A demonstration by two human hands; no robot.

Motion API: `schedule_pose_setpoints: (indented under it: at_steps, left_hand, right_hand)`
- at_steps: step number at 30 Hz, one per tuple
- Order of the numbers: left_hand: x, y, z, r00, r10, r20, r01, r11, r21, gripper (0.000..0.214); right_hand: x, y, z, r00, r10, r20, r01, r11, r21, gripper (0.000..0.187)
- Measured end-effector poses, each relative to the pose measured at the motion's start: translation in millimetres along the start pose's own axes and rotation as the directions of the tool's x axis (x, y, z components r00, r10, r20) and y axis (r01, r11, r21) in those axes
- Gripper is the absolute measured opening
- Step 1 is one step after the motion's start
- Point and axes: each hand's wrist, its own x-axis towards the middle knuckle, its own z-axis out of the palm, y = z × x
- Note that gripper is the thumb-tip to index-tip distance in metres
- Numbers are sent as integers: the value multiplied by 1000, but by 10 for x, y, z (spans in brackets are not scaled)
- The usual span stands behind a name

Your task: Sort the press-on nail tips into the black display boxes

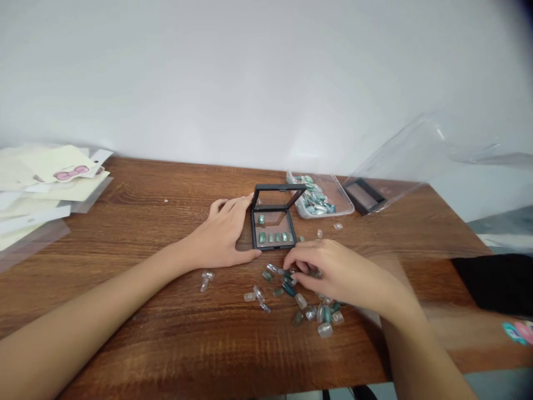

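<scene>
A small black-framed display case [272, 239] stands open on the wooden table [125, 316], its clear lid raised and green press-on nails set in rows inside. My left hand [220, 236] cups the case's left side, with the thumb along its lower corner. Loose press-on nails [300, 301], green, silvery and clear, lie scattered in front of the case. My right hand [328, 272] is curled down over this pile, fingertips among the nails. Whether those fingers pinch a nail is hidden.
Behind the case, a clear plastic tray [318, 197] holds several more nails. To its right lie a second black case [364, 195] and a clear plastic sheet [395, 155]. Cards with a pink bow [70, 173] are stacked at far left; black cloth [495, 283] lies at right.
</scene>
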Motion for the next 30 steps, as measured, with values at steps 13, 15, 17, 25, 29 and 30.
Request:
schedule_pose_setpoints:
  at_steps: [13,15,17,25,29,30]
  left_hand:
    - [5,3,-16,1000,-4,9,4,1000,-2,107]
    - [3,0,-12,1000,-4,6,4,1000,-7,108]
    - [2,-1,-10,1000,-7,8,7,1000,-3,107]
    - [-4,-6,17,1000,-3,-12,4,1000,24,108]
    - [-13,-20,74,994,-60,-86,67,995,76,110]
    - [-13,-24,88,991,-82,-108,92,992,90,110]
  right_hand:
    - [-11,-43,-11,997,-33,67,30,999,43,26]
    - [-6,-51,-13,997,-21,73,18,999,44,24]
    - [-1,-57,-16,998,4,68,-7,999,44,20]
    - [-27,27,-76,995,44,-88,-44,999,5,15]
    - [-11,92,-94,967,79,-242,-108,988,-109,14]
    - [0,100,-91,963,86,-256,-124,983,-134,14]
